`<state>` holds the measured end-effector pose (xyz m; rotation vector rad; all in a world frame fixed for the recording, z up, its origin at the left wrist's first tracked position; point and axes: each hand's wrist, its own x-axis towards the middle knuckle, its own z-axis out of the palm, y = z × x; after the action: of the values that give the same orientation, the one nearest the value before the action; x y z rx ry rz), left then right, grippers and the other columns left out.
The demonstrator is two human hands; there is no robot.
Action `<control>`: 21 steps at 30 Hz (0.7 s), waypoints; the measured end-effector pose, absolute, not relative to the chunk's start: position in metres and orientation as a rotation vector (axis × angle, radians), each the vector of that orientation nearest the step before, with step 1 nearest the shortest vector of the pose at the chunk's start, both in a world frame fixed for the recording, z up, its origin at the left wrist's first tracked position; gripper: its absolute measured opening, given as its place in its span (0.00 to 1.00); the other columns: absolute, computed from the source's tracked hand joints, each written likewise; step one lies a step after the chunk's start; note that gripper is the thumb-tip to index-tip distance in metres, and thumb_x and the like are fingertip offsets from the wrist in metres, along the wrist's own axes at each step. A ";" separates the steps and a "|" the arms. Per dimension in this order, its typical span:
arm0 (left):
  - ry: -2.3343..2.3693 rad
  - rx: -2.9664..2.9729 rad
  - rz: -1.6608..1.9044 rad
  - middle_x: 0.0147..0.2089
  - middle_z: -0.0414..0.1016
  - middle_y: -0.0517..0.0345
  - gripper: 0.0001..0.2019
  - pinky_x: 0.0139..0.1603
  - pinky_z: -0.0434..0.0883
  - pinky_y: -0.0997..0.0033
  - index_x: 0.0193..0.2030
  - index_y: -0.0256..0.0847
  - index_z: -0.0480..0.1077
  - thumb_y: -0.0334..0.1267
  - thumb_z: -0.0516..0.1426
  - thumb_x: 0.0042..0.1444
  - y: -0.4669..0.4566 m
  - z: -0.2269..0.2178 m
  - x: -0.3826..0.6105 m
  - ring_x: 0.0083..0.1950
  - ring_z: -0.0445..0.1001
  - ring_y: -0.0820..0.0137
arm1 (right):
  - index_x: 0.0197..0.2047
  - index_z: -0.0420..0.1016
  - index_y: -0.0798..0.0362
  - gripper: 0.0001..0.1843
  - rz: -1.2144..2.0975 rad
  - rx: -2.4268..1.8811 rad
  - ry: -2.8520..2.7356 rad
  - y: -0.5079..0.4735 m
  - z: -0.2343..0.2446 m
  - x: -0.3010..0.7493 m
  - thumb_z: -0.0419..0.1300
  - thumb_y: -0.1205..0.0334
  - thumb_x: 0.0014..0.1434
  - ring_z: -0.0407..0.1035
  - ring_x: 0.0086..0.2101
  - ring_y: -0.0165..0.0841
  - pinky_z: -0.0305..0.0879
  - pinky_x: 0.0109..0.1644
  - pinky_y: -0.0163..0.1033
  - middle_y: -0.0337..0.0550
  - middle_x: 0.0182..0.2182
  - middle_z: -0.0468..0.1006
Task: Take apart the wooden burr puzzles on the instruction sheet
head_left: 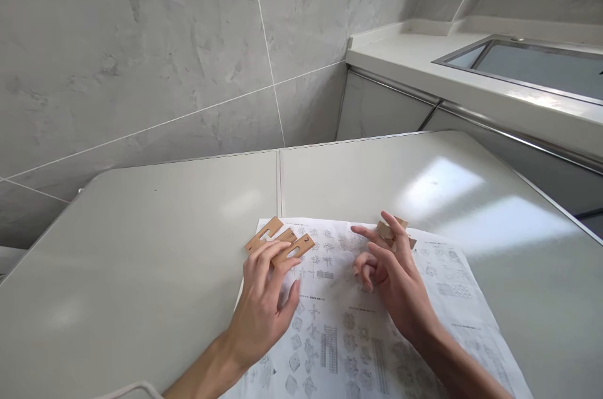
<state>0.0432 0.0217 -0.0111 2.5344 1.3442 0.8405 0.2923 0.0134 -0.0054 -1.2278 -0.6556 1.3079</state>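
Note:
My left hand (266,292) rests its fingertips on several flat wooden puzzle pieces at the upper left of a printed sheet. One wooden piece (307,242) bears the number 2 and has a slot cut in it; another slotted piece (264,232) lies farther left. The left thumb is apart from the fingers. My right hand (393,273) is over the sheet's right half, some fingers stretched out and others curled, with nothing visible in them. Just beyond its fingers sit more wooden pieces (385,230), partly hidden. The instruction sheet (325,311) shows rows of small diagrams under both hands.
The sheet lies on a pale, glossy table (155,261) with a seam down its middle. A grey tiled wall (164,41) stands behind it. At the right is a white counter (400,53) with a metal-framed sink (532,66). A pale cord (136,386) shows at the bottom edge.

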 end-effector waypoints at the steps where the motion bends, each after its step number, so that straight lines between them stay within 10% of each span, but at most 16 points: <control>1: 1.311 2.539 0.846 0.68 0.66 0.45 0.15 0.73 0.68 0.44 0.61 0.43 0.70 0.28 0.57 0.71 0.022 -0.010 0.043 0.73 0.64 0.52 | 0.74 0.59 0.34 0.33 1.292 -1.241 -0.673 0.013 -0.006 0.292 0.64 0.49 0.71 0.74 0.29 0.31 0.71 0.27 0.40 0.50 0.62 0.76; 13: 1.071 2.339 0.963 0.55 0.76 0.50 0.12 0.64 0.73 0.57 0.59 0.43 0.70 0.29 0.58 0.72 0.022 -0.005 0.041 0.62 0.72 0.61 | 0.44 0.72 0.47 0.08 1.327 -0.937 -1.267 -0.003 -0.005 0.284 0.56 0.56 0.77 0.65 0.27 0.28 0.64 0.31 0.36 0.38 0.34 0.75; 21: 0.894 2.122 0.854 0.59 0.76 0.45 0.27 0.62 0.74 0.54 0.72 0.47 0.62 0.60 0.47 0.77 0.020 -0.004 0.032 0.61 0.74 0.56 | 0.37 0.69 0.48 0.06 1.130 -0.871 -1.855 -0.020 0.004 0.272 0.59 0.64 0.68 0.65 0.27 0.29 0.62 0.34 0.36 0.34 0.26 0.72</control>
<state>0.0315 0.0199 -0.0038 2.1224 0.8937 0.8542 0.2719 -0.0196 0.0044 -0.8711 -1.8549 1.1302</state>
